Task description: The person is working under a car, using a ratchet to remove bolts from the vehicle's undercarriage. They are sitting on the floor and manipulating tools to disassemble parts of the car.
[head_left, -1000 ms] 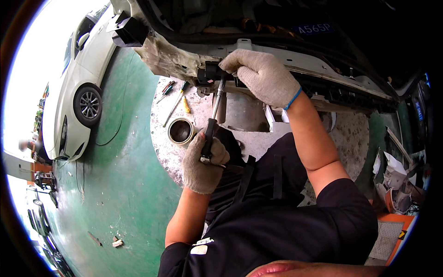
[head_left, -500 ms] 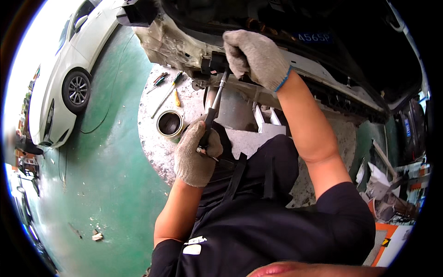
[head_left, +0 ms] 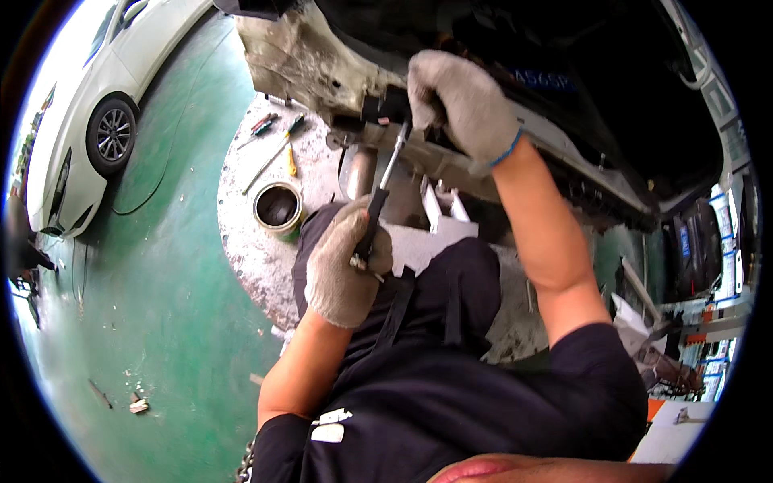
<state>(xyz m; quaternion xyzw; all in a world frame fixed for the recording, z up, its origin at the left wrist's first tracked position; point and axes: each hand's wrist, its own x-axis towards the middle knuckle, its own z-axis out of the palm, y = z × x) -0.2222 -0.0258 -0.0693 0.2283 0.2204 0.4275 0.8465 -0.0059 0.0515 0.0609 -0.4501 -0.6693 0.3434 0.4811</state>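
My left hand [head_left: 348,262], in a pale knitted glove, is closed round the black grip of a ratchet wrench [head_left: 392,169] with a chrome shaft. The shaft slants up and away to a black block [head_left: 385,108] on the stripped rear end of a car body [head_left: 322,64]. At the shaft's far end my right hand [head_left: 467,101], gloved too with a blue cuff edge, is curled with its fingers bent down against the body edge. What those fingers hold, if anything, is hidden behind the glove.
Left of the wrench, an open tin [head_left: 278,207], a long screwdriver [head_left: 274,157], smaller screwdrivers [head_left: 259,127] and a yellow-handled cutter [head_left: 291,160] lie on a round speckled plate [head_left: 237,233]. A white car [head_left: 121,88] stands on the green floor at left. Scrap parts [head_left: 644,322] lie at right.
The view has shifted, so the car and tools sit further left. Both hands keep their holds, with the wrench still slanting up to the black block.
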